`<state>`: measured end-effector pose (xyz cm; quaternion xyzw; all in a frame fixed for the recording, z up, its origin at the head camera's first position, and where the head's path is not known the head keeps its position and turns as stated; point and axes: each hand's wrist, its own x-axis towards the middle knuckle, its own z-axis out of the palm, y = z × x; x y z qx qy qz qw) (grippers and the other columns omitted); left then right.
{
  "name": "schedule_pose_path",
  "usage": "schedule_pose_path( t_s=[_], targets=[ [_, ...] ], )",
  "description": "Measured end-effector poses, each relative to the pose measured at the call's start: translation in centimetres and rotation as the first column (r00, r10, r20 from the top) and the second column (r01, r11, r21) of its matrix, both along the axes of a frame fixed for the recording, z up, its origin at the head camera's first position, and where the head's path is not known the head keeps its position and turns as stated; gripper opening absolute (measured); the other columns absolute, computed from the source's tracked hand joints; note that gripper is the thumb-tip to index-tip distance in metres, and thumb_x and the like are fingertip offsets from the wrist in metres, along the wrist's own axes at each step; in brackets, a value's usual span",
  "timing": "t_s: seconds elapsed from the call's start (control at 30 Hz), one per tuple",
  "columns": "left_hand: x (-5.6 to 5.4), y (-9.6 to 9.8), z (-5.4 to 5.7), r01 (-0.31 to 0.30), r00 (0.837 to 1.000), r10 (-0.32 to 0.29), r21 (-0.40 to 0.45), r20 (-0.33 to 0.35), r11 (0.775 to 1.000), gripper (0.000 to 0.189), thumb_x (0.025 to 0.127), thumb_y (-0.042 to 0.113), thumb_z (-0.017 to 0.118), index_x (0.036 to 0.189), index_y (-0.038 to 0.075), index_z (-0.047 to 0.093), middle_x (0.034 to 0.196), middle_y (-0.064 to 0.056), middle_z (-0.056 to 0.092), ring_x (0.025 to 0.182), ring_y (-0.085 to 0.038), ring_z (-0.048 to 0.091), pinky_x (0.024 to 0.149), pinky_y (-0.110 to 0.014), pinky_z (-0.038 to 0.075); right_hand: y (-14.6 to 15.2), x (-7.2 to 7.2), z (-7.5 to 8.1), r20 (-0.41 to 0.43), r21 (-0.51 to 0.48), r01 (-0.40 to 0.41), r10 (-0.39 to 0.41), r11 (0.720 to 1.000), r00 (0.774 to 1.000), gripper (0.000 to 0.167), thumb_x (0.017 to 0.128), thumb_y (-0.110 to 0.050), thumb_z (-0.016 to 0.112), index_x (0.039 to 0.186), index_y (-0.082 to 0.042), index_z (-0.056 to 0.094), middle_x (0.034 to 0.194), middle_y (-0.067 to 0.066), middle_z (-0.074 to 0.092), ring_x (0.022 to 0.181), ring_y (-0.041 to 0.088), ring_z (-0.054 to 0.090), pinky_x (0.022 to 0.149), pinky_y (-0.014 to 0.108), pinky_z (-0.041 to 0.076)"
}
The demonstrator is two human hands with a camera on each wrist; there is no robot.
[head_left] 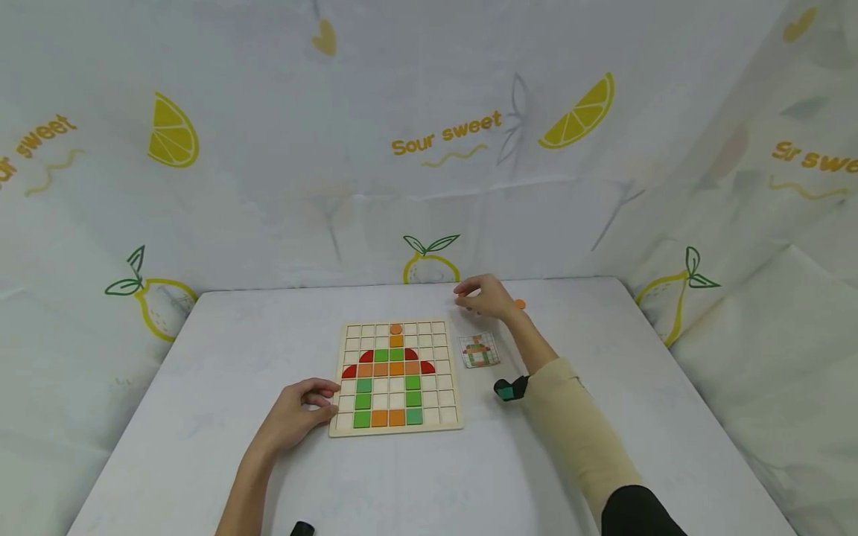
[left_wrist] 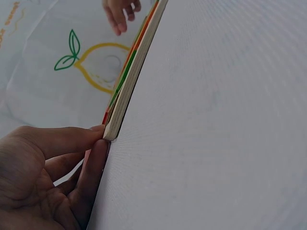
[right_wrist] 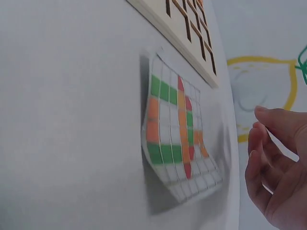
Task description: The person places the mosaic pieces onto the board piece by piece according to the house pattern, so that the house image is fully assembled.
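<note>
A pale wooden grid board lies flat, with green, orange and red pieces set in its squares. My left hand holds the board's left edge near its front corner. In the left wrist view, the left hand's thumb and a finger meet at that corner. Beyond the board's right side my right hand hovers low over the far table edge, thumb and index finger bent towards each other. A faint reddish spot shows by the fingertips; whether they pinch anything is unclear. A creased pattern card lies between board and right forearm.
A small orange disc lies just past my right wrist. A black band with a teal patch sits by the right sleeve's cuff. White printed cloth hangs behind the table and along its sides.
</note>
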<state>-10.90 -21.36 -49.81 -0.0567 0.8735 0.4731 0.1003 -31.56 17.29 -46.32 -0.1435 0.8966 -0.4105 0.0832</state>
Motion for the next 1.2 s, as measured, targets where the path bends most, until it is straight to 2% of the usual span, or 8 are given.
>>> schedule_pose_path(
  t_s=[0.23, 0.43, 0.57, 0.63, 0.8, 1.07, 1.2],
  targets=[
    [0.0, 0.0, -0.2, 0.003, 1.000, -0.003, 0.001, 0.000, 1.000, 0.035, 0.091, 0.009, 0.082, 0.125, 0.006, 0.075, 0.109, -0.007, 0.072, 0.095, -0.016, 0.063, 0.079, -0.022, 0.050, 4.8, 0.1, 0.1, 0.021, -0.001, 0.139, -0.139, 0.990, 0.990, 0.036, 0.101, -0.014, 0.074, 0.132, 0.005, 0.071, 0.128, 0.027, 0.071, 0.087, 0.023, 0.072, 0.068, 0.024, 0.054],
    [0.0, 0.1, -0.1, 0.007, 1.000, -0.007, -0.009, -0.001, 1.000, 0.036, 0.091, 0.010, 0.083, 0.126, 0.006, 0.075, 0.109, -0.006, 0.072, 0.095, -0.016, 0.063, 0.078, -0.022, 0.050, 8.1, 0.4, -0.4, 0.062, -0.006, 0.223, -0.222, 0.975, 0.973, 0.041, 0.101, -0.015, 0.074, 0.137, 0.004, 0.068, 0.145, 0.030, 0.062, 0.088, 0.015, 0.068, 0.073, 0.021, 0.054],
    [0.1, 0.1, 0.0, 0.007, 1.000, -0.007, -0.008, -0.001, 1.000, 0.036, 0.091, 0.010, 0.083, 0.126, 0.006, 0.075, 0.109, -0.006, 0.072, 0.095, -0.016, 0.063, 0.078, -0.022, 0.050, 9.7, 0.7, -0.8, 0.080, 0.026, 0.248, -0.250, 0.968, 0.965, 0.046, 0.100, -0.016, 0.076, 0.141, 0.003, 0.067, 0.153, 0.031, 0.056, 0.104, 0.025, 0.068, 0.079, 0.021, 0.052],
    [0.1, 0.0, 0.0, 0.011, 1.000, -0.011, -0.006, -0.004, 1.000, 0.036, 0.091, 0.009, 0.083, 0.126, 0.005, 0.074, 0.109, -0.007, 0.072, 0.095, -0.016, 0.063, 0.078, -0.021, 0.050, 10.2, 0.9, -0.9, 0.091, 0.056, 0.242, -0.246, 0.969, 0.965, 0.048, 0.099, -0.015, 0.077, 0.142, 0.003, 0.066, 0.154, 0.032, 0.055, 0.106, 0.029, 0.065, 0.078, 0.022, 0.051],
    [0.1, 0.0, 0.0, 0.010, 1.000, -0.010, -0.007, -0.007, 1.000, 0.035, 0.092, 0.009, 0.082, 0.126, 0.006, 0.074, 0.110, -0.007, 0.072, 0.096, -0.017, 0.063, 0.079, -0.021, 0.050, 10.9, 1.3, -1.4, 0.135, 0.098, 0.235, -0.247, 0.967, 0.960, 0.048, 0.100, -0.015, 0.076, 0.143, 0.003, 0.065, 0.150, 0.030, 0.058, 0.102, 0.024, 0.060, 0.075, 0.022, 0.050],
    [0.0, -0.1, -0.2, 0.008, 1.000, -0.008, -0.008, -0.001, 1.000, 0.035, 0.092, 0.009, 0.082, 0.126, 0.007, 0.075, 0.110, -0.007, 0.073, 0.096, -0.016, 0.063, 0.080, -0.021, 0.050, 11.1, 1.4, -1.6, 0.109, 0.120, 0.232, -0.245, 0.965, 0.963, 0.039, 0.101, -0.018, 0.075, 0.134, 0.004, 0.071, 0.130, 0.025, 0.070, 0.094, 0.020, 0.060, 0.075, 0.024, 0.049],
    [0.0, -0.1, -0.2, 0.007, 1.000, -0.007, -0.004, 0.000, 1.000, 0.035, 0.092, 0.009, 0.082, 0.126, 0.007, 0.074, 0.110, -0.007, 0.073, 0.096, -0.017, 0.063, 0.081, -0.022, 0.050, 11.0, 1.5, -1.6, 0.093, 0.134, 0.238, -0.252, 0.962, 0.963, 0.038, 0.102, -0.019, 0.076, 0.132, 0.003, 0.072, 0.123, 0.023, 0.073, 0.094, 0.021, 0.060, 0.076, 0.025, 0.048]
  ],
)
